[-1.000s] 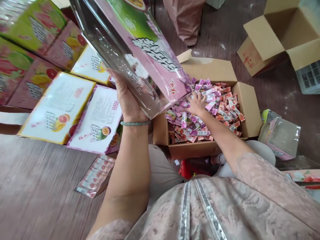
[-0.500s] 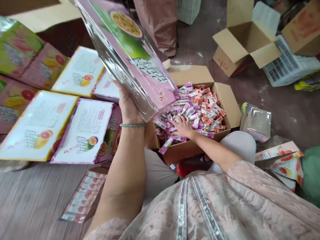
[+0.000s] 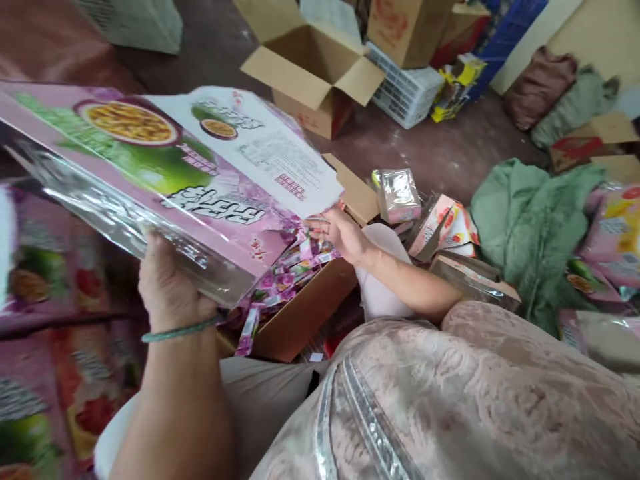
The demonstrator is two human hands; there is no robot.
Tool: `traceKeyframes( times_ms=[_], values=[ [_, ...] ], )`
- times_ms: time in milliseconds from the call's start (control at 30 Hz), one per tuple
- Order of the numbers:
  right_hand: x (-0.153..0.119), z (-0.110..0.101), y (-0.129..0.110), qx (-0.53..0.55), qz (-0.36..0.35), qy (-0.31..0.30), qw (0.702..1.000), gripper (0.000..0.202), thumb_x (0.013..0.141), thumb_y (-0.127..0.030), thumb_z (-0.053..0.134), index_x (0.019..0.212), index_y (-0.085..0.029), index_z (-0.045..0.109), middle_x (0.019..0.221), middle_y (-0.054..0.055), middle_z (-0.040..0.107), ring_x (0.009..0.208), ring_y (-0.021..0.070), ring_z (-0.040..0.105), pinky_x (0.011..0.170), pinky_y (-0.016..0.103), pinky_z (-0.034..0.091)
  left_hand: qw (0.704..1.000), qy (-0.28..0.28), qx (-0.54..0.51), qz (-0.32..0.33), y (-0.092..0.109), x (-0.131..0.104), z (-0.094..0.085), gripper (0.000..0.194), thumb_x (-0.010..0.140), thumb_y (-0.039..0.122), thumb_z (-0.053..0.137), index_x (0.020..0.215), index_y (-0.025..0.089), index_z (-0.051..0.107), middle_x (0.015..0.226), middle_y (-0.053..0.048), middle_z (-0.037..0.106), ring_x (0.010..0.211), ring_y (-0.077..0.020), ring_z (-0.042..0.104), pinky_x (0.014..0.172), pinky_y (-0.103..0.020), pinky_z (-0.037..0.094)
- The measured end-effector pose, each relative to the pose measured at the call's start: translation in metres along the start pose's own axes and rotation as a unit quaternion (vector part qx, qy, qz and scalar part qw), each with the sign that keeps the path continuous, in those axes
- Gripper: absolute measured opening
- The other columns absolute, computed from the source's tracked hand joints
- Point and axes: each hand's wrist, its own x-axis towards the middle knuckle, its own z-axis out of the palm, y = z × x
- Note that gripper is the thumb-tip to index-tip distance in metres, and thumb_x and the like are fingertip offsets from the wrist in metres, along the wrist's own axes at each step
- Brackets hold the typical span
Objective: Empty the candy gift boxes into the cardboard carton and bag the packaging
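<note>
A purple printed box [image 3: 210,180] with passion fruit pictures and a clear plastic side is tilted in front of me. My left hand [image 3: 167,283] grips its lower plastic edge. At the right, my right hand [image 3: 335,233] touches the lower corner of the white panel, with its fingers partly behind or against it. Below the box, an open carton [image 3: 305,310] holds many small purple sachets [image 3: 295,270]; the printed box hides much of its contents.
Behind stand an open brown carton [image 3: 313,73] and a white plastic crate [image 3: 407,93]. To the right lie a small clear-topped box [image 3: 399,193], torn packaging [image 3: 445,227] and a green cloth [image 3: 530,220]. Printed boxes [image 3: 47,267] stand at the left.
The view has turned right. The printed box has tilted lower, and its white panel now shows. My right hand has left the sachets and come up to the panel's corner.
</note>
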Motion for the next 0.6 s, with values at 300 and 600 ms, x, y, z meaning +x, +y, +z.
traceKeyframes(
  times_ms=[300,600],
  values=[
    [-0.089,-0.056,-0.070,-0.167,-0.119,0.257,0.944,0.102,0.094,-0.081,0.060,0.173,-0.020,0.038,0.179,0.012,0.039,0.167,0.0260,0.038,0.140,0.049,0.030,0.988,-0.098,0.106,-0.046,-0.003,-0.022,0.031,0.047,0.053,0.066,0.090,0.086,0.033,0.079,0.116,0.005,0.083,0.141,-0.0402,0.066,0.122,-0.057,0.055],
    [-0.099,0.008,-0.066,-0.087,-0.122,0.054,0.987,0.158,0.059,-0.076,0.097,0.181,-0.041,0.003,0.179,0.002,0.042,0.163,0.0287,0.045,0.135,0.048,0.044,0.973,-0.147,0.170,-0.041,-0.017,-0.050,0.054,0.028,0.060,0.052,0.086,0.075,0.032,0.072,0.073,0.003,0.069,0.087,-0.0353,0.076,0.101,-0.061,0.064]
  ],
)
